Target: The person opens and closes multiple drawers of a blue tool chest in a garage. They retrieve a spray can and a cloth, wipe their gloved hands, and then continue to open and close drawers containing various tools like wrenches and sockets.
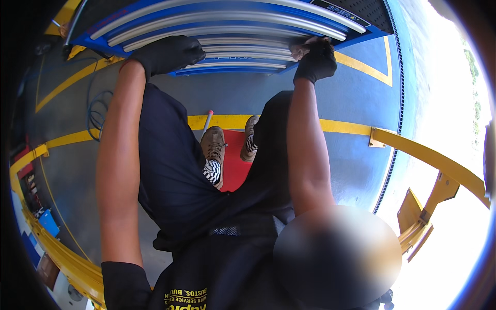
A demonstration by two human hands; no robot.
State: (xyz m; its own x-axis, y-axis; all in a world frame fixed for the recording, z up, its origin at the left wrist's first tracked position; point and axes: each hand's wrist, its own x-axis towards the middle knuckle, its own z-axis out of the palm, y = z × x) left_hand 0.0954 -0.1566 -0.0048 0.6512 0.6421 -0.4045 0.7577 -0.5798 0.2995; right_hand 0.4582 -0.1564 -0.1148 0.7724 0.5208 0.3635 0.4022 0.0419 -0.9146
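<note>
A blue tool cabinet (162, 71) with several long silver drawer handles (248, 29) stands before me. Black gloves cover both hands. My left hand (170, 54), its fingers curled, rests at the left part of the drawer fronts; whether it grips a handle cannot be told. At the right end of the handles, my right hand (317, 62) holds a crumpled, stained cloth (302, 49) against the drawer front. The drawers look closed.
Under my legs is a red board or seat (234, 155) with a grey bar (207, 122) beside my shoe. Yellow lift arms (426, 151) stand at the right and lower left. A blue hose (93, 112) lies coiled on the grey floor at the left. A drain grate (401, 85) runs along the right.
</note>
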